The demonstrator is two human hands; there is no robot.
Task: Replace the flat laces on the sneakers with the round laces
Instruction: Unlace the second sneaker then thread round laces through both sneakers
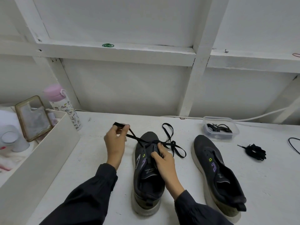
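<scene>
Two dark grey sneakers stand on the white table. The left sneaker (146, 176) has a black flat lace (168, 140) still running through its front eyelets. My left hand (115, 143) pinches one end of that lace and holds it up to the left of the toe. My right hand (164, 161) grips the sneaker's tongue and eyelet area. The lace's other end lies looped to the right of the toe. The right sneaker (215, 172) has no lace. A bundled black lace (255, 151) lies to its right. A clear plastic tub (220, 129) holds black round laces.
A white box wall (37, 158) stands at the left, with a phone case (33, 117) and a pink-lidded bottle (65, 108) behind it. A white cable (259, 117) runs along the back wall. A black cord (293, 145) lies at the right edge.
</scene>
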